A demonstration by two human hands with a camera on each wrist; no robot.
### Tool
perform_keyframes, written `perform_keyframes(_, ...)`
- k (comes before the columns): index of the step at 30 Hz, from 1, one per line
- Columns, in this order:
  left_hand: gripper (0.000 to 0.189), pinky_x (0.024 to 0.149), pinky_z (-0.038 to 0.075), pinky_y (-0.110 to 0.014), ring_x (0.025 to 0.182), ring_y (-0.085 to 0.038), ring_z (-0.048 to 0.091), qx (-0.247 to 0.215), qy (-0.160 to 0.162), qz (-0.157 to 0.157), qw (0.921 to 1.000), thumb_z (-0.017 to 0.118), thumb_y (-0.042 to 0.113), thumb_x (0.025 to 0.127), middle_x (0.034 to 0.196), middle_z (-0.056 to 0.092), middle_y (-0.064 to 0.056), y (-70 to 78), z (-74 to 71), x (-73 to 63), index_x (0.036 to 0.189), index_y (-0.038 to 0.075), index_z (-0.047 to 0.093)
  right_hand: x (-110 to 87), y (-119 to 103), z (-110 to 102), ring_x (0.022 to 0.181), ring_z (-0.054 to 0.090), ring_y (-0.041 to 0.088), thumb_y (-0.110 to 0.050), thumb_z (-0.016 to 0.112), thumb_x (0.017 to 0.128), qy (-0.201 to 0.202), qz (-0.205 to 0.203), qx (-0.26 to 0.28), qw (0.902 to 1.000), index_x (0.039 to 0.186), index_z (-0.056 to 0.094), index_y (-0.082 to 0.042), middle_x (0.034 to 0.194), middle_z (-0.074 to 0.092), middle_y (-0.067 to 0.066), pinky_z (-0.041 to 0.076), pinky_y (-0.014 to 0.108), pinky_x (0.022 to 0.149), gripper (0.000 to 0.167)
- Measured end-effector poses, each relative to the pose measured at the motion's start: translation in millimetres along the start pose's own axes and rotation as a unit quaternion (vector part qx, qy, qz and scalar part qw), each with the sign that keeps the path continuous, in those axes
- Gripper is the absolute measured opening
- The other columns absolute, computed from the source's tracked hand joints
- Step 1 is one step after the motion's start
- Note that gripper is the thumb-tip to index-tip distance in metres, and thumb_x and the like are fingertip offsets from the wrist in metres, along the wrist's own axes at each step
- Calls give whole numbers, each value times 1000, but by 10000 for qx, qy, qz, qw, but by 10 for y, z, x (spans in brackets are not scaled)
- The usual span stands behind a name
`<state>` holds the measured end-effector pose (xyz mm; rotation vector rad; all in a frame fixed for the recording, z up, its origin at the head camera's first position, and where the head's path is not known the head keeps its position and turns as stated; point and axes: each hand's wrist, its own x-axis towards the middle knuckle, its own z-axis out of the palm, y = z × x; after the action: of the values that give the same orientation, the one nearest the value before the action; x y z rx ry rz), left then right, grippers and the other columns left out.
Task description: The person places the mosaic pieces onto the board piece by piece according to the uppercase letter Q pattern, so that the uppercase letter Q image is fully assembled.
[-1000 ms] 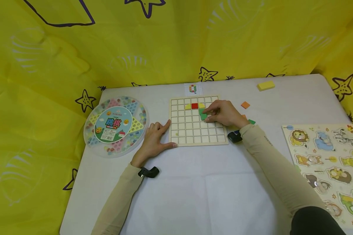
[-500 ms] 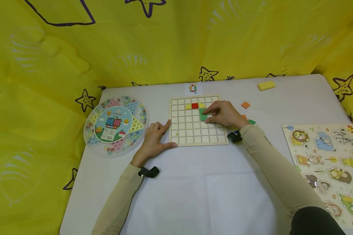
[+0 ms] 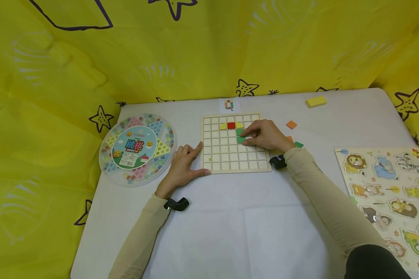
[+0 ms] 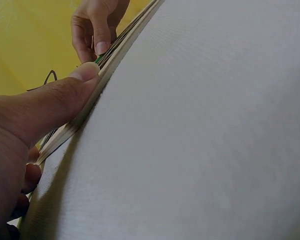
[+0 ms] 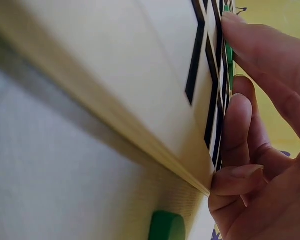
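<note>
A wooden grid board (image 3: 223, 157) lies mid-table. In its cells sit a red square tile (image 3: 231, 125), a yellow tile (image 3: 223, 126) and another yellow tile (image 3: 239, 125) with curved edges. Below them are an upper green tile (image 3: 239, 132) and a lower green tile (image 3: 241, 140), partly under my fingers. My right hand (image 3: 265, 134) pinches the lower green tile at its cell with thumb and fingertips. My left hand (image 3: 182, 164) braces the board's near-left corner, the straight thumb on the front edge, the index finger on the left edge.
A pattern card (image 3: 229, 105) lies behind the board. Right of it are an orange tile (image 3: 291, 124), a green piece (image 3: 299, 144) and a yellow block (image 3: 316, 102). A round Chinese checkers box (image 3: 138, 149) stands left, an animal puzzle board (image 3: 387, 186) right.
The lower green tile has settled slightly and looks flatter in its cell under the right fingertips. Both hands otherwise stay in place.
</note>
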<state>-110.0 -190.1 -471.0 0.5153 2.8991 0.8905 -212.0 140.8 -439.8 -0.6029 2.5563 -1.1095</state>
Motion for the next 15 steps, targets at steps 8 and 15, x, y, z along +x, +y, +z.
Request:
perform_keyframes(8,105,88,31,-40,98,-27,41,-31,-3,9,10000,94,43,79,110,54,-12,8,-10,0,164,12,41,0,-15,-3,90,57,22,-17,89,88,52,120,27,9999,109,85,-11,105,73,10,43,33,79,22)
perform_keyframes(15,105,88,31,-40,97,-26,40,-28,-8,6,10000,94,44,79,109,53,-11,5,-6,-2,163,11,41,0,12,-12,89,56,21,-19,90,87,43,63,110,9999,111,84,-10,108,75,10,42,28,77,26)
